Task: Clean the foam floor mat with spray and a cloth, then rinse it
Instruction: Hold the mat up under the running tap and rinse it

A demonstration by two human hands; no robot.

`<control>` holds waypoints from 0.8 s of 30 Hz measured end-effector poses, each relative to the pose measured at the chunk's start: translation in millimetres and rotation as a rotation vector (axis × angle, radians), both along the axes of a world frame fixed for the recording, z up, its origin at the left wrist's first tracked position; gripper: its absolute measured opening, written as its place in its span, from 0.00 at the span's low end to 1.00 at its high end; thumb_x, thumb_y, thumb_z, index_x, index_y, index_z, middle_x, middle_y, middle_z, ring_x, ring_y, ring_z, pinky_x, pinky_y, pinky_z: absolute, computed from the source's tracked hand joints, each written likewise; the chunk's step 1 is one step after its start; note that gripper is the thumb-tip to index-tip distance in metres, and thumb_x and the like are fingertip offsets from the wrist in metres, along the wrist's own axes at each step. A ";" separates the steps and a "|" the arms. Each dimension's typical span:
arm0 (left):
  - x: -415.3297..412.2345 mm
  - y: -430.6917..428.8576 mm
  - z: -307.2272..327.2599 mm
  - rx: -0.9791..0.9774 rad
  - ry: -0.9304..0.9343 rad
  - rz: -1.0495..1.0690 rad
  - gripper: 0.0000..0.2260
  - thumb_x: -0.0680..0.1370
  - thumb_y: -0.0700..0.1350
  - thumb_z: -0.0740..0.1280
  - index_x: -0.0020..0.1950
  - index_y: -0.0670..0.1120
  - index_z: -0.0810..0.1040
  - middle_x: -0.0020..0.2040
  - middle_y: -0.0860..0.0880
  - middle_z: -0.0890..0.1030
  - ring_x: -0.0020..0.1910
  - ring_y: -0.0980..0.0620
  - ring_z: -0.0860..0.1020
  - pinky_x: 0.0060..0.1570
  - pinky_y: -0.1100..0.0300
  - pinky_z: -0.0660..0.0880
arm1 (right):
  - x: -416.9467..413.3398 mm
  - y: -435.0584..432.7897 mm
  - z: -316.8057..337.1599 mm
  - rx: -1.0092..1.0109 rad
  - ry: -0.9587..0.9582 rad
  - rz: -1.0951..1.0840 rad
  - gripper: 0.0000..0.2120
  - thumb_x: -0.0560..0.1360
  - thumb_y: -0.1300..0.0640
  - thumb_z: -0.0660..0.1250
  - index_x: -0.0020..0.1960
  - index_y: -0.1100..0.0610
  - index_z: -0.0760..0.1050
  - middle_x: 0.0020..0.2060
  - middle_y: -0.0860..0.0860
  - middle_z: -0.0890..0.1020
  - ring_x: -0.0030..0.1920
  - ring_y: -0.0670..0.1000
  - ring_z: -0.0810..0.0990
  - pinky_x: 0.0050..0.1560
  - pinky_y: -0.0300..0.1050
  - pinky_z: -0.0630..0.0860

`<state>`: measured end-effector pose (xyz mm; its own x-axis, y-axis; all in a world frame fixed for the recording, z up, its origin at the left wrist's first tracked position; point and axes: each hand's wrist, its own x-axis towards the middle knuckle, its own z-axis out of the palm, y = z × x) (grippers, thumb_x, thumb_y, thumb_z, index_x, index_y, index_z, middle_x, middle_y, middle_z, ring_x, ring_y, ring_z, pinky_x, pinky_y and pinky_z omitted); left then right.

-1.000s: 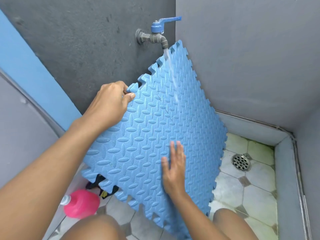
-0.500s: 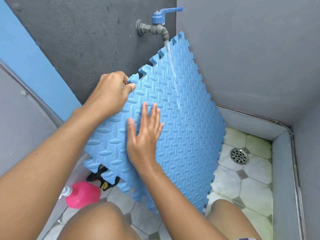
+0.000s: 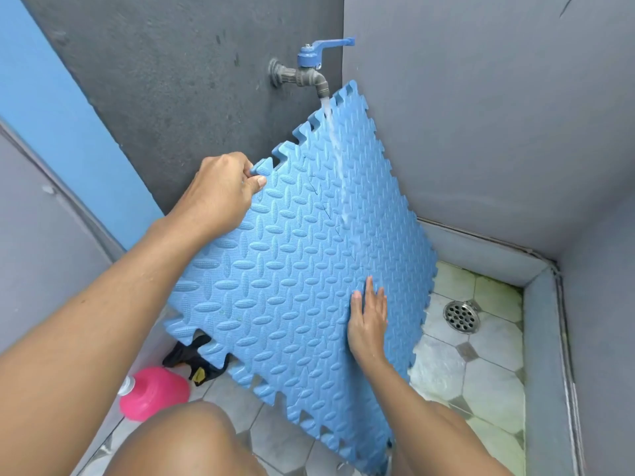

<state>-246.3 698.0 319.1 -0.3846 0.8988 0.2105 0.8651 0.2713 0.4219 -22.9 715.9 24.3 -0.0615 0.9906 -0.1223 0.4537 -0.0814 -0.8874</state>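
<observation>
A blue foam floor mat with jigsaw edges stands tilted under a grey wall tap with a blue lever. Water runs from the spout down the mat's upper right part. My left hand grips the mat's upper left edge, thumb on its face. My right hand lies flat on the mat's lower right face, fingers together and pointing up. A pink bottle lies on the floor at the lower left. A black cloth with a yellow tag sits partly hidden behind the mat's bottom edge.
Grey walls close in at the back and right, with a blue strip on the left. A round metal drain sits in the wet tiled floor at the right. My bare knees fill the bottom of the view.
My right hand slid from the mat's upper middle down to its lower right face. The left hand kept its grip and the mat stayed under the running tap.
</observation>
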 end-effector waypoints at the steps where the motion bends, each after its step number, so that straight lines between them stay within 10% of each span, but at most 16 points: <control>1: 0.4 -0.2 0.3 -0.004 -0.003 0.001 0.09 0.84 0.50 0.66 0.53 0.44 0.78 0.51 0.46 0.81 0.49 0.48 0.76 0.47 0.53 0.69 | -10.0 20.5 20.0 -0.006 0.030 0.018 0.28 0.84 0.40 0.51 0.81 0.45 0.50 0.82 0.50 0.49 0.81 0.47 0.43 0.80 0.56 0.41; 6: 1.2 -2.8 -0.4 -0.017 -0.011 0.001 0.10 0.84 0.50 0.66 0.54 0.42 0.78 0.50 0.45 0.82 0.51 0.43 0.78 0.51 0.46 0.76 | -42.8 94.2 136.0 0.069 0.258 0.161 0.26 0.84 0.44 0.57 0.77 0.56 0.66 0.75 0.50 0.69 0.77 0.49 0.64 0.77 0.47 0.59; 9: 0.3 -2.5 -0.9 -0.014 -0.022 0.001 0.10 0.84 0.50 0.66 0.53 0.43 0.78 0.49 0.45 0.82 0.50 0.43 0.79 0.50 0.46 0.77 | -38.8 128.4 220.1 0.214 0.296 0.165 0.20 0.83 0.43 0.57 0.59 0.57 0.79 0.52 0.53 0.83 0.49 0.50 0.82 0.49 0.40 0.76; 14: -0.4 -1.2 -2.0 -0.024 -0.030 0.007 0.10 0.84 0.50 0.65 0.53 0.44 0.77 0.51 0.46 0.81 0.49 0.45 0.78 0.46 0.51 0.74 | -59.5 181.6 355.6 0.170 0.111 0.215 0.35 0.81 0.33 0.44 0.41 0.56 0.79 0.35 0.49 0.77 0.35 0.50 0.74 0.38 0.44 0.68; 24: -0.7 -0.3 -1.2 -0.016 -0.034 0.004 0.09 0.84 0.51 0.66 0.52 0.45 0.77 0.50 0.48 0.81 0.48 0.47 0.78 0.45 0.53 0.70 | -86.4 218.9 388.7 0.156 -0.161 0.255 0.17 0.86 0.53 0.47 0.44 0.58 0.67 0.33 0.53 0.68 0.30 0.50 0.66 0.30 0.42 0.65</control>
<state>-247.0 697.6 317.9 -0.3952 0.9003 0.1827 0.8490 0.2820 0.4469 -109.3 934.9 413.0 -0.3017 0.9534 0.0007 0.5776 0.1834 -0.7954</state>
